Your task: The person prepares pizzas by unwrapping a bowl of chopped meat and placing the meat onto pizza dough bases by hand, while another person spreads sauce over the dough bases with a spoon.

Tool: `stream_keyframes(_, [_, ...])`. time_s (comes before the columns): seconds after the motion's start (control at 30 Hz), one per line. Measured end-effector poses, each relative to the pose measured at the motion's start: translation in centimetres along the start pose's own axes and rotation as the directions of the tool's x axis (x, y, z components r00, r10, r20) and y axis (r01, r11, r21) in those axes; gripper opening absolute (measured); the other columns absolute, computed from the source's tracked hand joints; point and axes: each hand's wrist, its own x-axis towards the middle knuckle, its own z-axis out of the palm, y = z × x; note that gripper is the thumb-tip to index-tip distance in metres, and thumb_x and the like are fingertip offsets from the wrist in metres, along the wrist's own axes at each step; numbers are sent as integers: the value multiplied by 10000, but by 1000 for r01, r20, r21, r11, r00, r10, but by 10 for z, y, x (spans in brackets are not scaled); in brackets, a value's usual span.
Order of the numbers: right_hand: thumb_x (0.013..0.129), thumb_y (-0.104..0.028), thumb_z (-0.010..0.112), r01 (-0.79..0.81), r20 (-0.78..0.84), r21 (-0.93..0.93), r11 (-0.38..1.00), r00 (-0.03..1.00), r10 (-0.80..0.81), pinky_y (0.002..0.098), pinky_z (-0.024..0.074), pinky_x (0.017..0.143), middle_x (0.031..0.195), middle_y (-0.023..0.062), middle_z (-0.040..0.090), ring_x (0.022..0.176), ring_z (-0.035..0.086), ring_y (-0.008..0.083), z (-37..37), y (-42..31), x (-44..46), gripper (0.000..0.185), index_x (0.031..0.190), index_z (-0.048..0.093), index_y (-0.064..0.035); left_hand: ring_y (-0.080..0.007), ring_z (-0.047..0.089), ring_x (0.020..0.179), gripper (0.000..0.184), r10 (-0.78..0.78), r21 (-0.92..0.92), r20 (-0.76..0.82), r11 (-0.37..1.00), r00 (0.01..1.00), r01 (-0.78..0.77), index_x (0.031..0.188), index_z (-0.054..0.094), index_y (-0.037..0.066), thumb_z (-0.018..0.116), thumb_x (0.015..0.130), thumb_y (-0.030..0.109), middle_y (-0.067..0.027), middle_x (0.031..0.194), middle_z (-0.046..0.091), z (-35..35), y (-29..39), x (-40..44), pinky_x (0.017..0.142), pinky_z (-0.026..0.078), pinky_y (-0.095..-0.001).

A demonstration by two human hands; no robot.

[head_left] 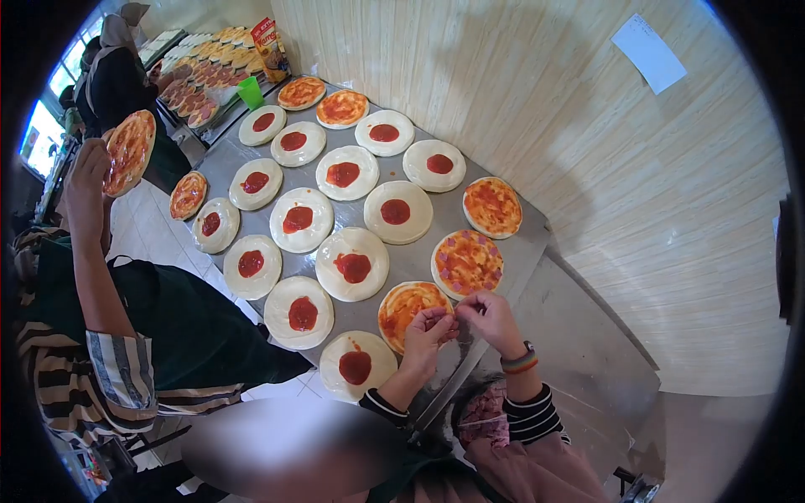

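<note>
My left hand [429, 334] is curled over the lower right edge of a pizza base [404, 303] spread with red sauce. Its fingers are closed, and what they may hold is hidden. My right hand [490, 320] is pinched just right of it, the fingertips almost touching the left hand's; anything between them is too small to make out. Directly above lies a sauced pizza [463, 258] scattered with pink diced pieces. Below my wrists, a container of pink chopped filling [485, 415] shows partly behind my right sleeve.
Several pale dough rounds with red sauce blobs, such as one dough round [353, 264], cover the metal table [537, 226]. At left a co-worker's hand [88, 172] lifts a sauced base [130, 155]. A green cup [250, 93] and topped pizzas [205, 80] stand farther back, beside the wall [537, 92].
</note>
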Motion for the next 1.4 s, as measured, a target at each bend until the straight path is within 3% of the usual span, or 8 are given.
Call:
stream_keyframes(0.07, [708, -127, 637, 15, -229, -14, 1000, 973, -18, 282, 428, 585, 668, 97, 558, 635, 541, 175, 4, 28, 20, 150, 749, 597, 11, -153, 561, 808, 161, 0, -94, -4, 996, 1000, 0, 981, 470, 32, 502, 829, 73, -72, 920, 550, -2, -1, -1, 728, 486, -268])
stream_keyframes(0.37, [669, -118, 625, 10, -285, -548, 836, 938, -198, 370, 424, 652, 749, 107, 532, 742, 533, 273, 16, 53, 76, 99, 705, 585, -35, -228, 404, 1151, 377, -93, -372, 208, 913, 974, 167, 1233, 342, 15, 310, 887, 164, -133, 1263, 389, -8, 32, -11, 963, 330, -343])
stream_keyframes(0.6, [649, -132, 654, 152, -275, -321, 935, 930, -245, 360, 419, 659, 752, 92, 510, 707, 520, 264, 6, -2, 49, 152, 739, 580, -34, -214, 399, 1153, 408, -95, -383, 219, 907, 971, 175, 1272, 277, 18, 322, 883, 133, -123, 1254, 397, -3, 43, -10, 972, 322, -330])
stream_keyframes(0.67, [640, -134, 663, 172, 61, -111, 979, 984, -166, 358, 415, 663, 748, 89, 499, 702, 512, 263, 4, -26, 31, 176, 752, 576, -30, -193, 414, 1134, 410, -50, -303, 258, 944, 965, 130, 1278, 261, 20, 320, 886, 124, -112, 1233, 415, -2, 41, -9, 962, 334, -321])
stream_keyframes(0.77, [640, -130, 656, 396, 155, -235, 887, 917, -368, 351, 417, 663, 742, 94, 499, 714, 513, 262, 6, -40, 17, 168, 747, 578, -27, -172, 436, 1105, 405, -42, -294, 242, 949, 969, 114, 1276, 264, 16, 318, 889, 120, -99, 1199, 439, 0, 35, -8, 947, 348, -314])
stream_keyframes(1.1, [649, -86, 624, 327, 118, -202, 923, 944, -309, 336, 419, 641, 734, 104, 504, 724, 514, 266, 11, -29, 6, 114, 726, 566, -25, -153, 484, 1038, 376, -78, -250, 286, 956, 955, 153, 1249, 301, 9, 327, 891, 121, -92, 1162, 460, -6, 29, -8, 905, 387, -296])
stream_keyframes(1.3, [665, -80, 621, 448, 64, -260, 856, 892, -447, 315, 427, 590, 709, 96, 519, 671, 535, 232, 16, -26, 6, 98, 731, 572, -27, -150, 512, 997, 384, -100, -267, 268, 948, 958, 173, 1249, 293, 7, 355, 881, 99, -92, 1138, 481, -9, 33, -8, 896, 404, -294])
stream_keyframes(1.4, [676, -79, 627, 271, 53, -80, 959, 962, -268, 287, 435, 551, 676, 86, 552, 612, 554, 185, 11, -28, 11, 106, 742, 572, -17, -164, 514, 1006, 371, -97, -265, 217, 952, 971, 155, 1232, 320, 3, 376, 874, 84, -105, 1146, 481, -11, 35, -9, 888, 415, -294])
